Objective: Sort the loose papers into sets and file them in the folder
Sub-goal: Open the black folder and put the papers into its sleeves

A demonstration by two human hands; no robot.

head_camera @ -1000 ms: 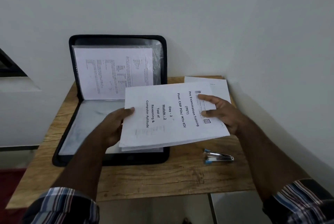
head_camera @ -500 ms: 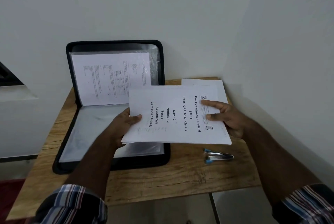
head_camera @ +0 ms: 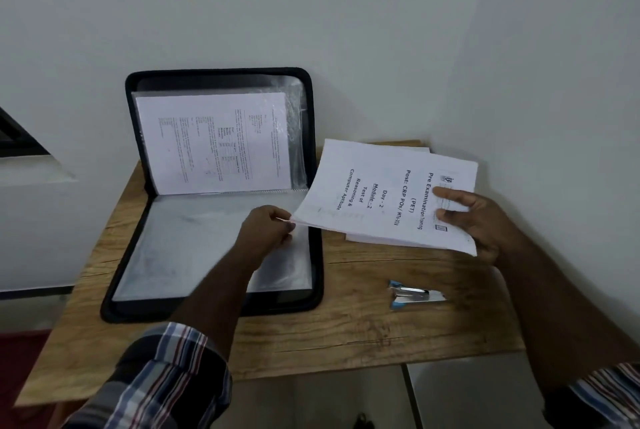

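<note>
A black zip folder (head_camera: pixel 317 293) stands open on the wooden table (head_camera: pixel 363 331), its upper half leaning on the wall with a printed sheet (head_camera: pixel 214 141) in a clear sleeve. An empty clear sleeve (head_camera: pixel 194 248) lies on the lower half. My right hand (head_camera: pixel 474 217) grips a printed paper set (head_camera: pixel 377 196) titled "Pre Examination Training", held above the table right of the folder. My left hand (head_camera: pixel 266 231) pinches the set's lower left corner. More loose papers (head_camera: pixel 363 238) lie beneath the set.
A blue and silver stapler (head_camera: pixel 414 295) lies on the table right of the folder. White walls close the table at the back and right. A dark window frame (head_camera: pixel 17 137) shows at the left edge. The table's front edge drops to pale floor.
The paper set has moved right, off the folder's lower half, now tilted over the loose papers. My left hand slid from the set's left edge to its lower left corner.
</note>
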